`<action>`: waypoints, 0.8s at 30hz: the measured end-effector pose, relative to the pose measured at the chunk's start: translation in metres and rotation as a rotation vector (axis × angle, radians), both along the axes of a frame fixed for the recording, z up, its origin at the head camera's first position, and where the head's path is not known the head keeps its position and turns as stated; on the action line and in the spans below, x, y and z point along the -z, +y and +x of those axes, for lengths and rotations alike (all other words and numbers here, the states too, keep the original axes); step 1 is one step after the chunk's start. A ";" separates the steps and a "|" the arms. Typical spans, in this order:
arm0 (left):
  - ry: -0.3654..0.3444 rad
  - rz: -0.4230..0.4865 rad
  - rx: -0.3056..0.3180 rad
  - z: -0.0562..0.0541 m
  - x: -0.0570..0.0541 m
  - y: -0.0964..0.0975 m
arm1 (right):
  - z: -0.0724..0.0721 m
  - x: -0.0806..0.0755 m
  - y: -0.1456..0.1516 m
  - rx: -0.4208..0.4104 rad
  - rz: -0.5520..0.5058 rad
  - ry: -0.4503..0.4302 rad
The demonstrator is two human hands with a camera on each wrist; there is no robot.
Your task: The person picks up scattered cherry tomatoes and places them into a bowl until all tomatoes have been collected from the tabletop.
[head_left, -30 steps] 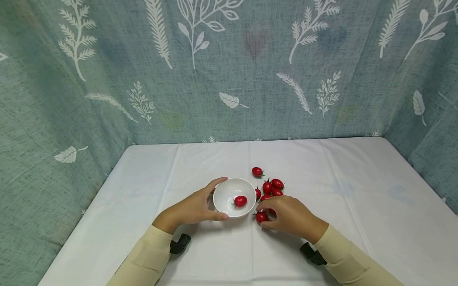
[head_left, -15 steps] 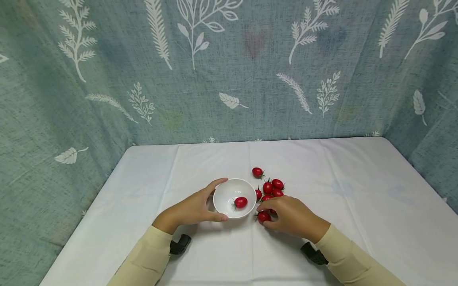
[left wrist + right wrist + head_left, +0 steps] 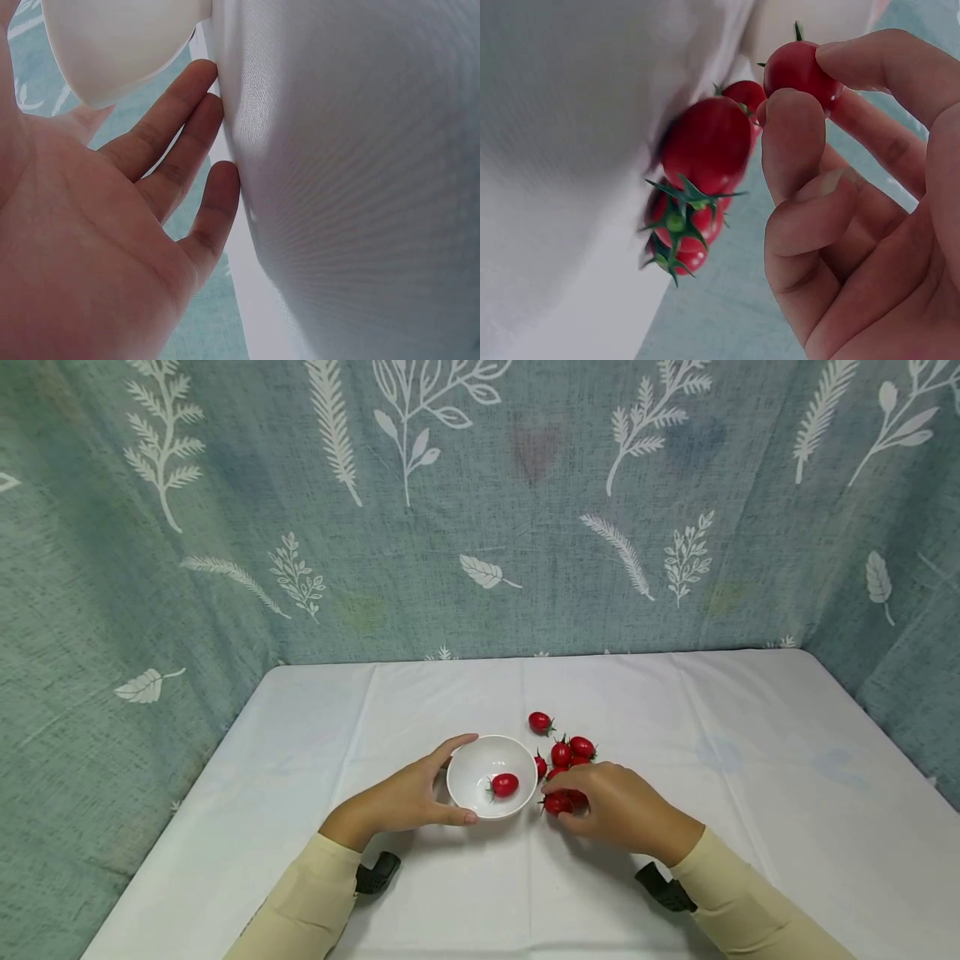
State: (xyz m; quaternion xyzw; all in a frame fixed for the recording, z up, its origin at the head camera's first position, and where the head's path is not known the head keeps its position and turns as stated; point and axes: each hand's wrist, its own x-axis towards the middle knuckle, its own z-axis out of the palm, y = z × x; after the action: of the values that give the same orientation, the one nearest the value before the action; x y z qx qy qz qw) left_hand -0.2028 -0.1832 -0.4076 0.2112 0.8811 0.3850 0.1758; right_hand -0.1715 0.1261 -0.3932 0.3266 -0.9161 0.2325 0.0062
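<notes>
A white bowl [image 3: 472, 758] stands on the table with one red cherry tomato [image 3: 505, 785] in it. My left hand [image 3: 408, 795] holds the bowl from the left, thumb at the near rim and index finger at the far rim; the left wrist view shows the other fingers stretched down to the cloth. Just right of the bowl, my right hand [image 3: 624, 806] pinches a cherry tomato [image 3: 801, 75] between thumb and fingers, slightly above the others in the right wrist view. Several loose tomatoes [image 3: 560, 753] with green stems lie beside that hand, some partly hidden under it.
One tomato [image 3: 540, 722] lies apart, behind the bunch. A white cloth [image 3: 300, 760] covers the table. A green curtain with white leaf prints [image 3: 480, 510] hangs at the back and sides.
My right hand has lifted a little and shifted slightly away from me and to the right, with the cherry tomato in its fingers. Left hand and bowl have stayed in place.
</notes>
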 end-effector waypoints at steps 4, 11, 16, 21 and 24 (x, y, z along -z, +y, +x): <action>-0.001 -0.001 0.001 0.000 0.000 0.000 | 0.000 -0.004 0.002 0.001 -0.032 0.012; -0.005 0.000 0.000 -0.001 0.001 0.000 | 0.000 -0.008 0.003 0.012 -0.051 0.027; 0.002 -0.003 0.007 -0.001 0.002 -0.001 | 0.001 -0.011 0.004 0.020 -0.059 0.029; 0.010 -0.005 0.012 -0.001 0.002 -0.001 | 0.002 -0.014 0.003 0.036 -0.064 0.026; 0.008 -0.002 0.012 -0.001 0.002 -0.001 | 0.002 -0.015 0.003 0.041 -0.064 0.029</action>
State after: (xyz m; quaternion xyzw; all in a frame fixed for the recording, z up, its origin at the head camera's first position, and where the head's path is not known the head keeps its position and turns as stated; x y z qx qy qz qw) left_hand -0.2037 -0.1839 -0.4091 0.2179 0.8809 0.3820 0.1748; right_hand -0.1691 0.1293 -0.3782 0.3108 -0.9144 0.2569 0.0346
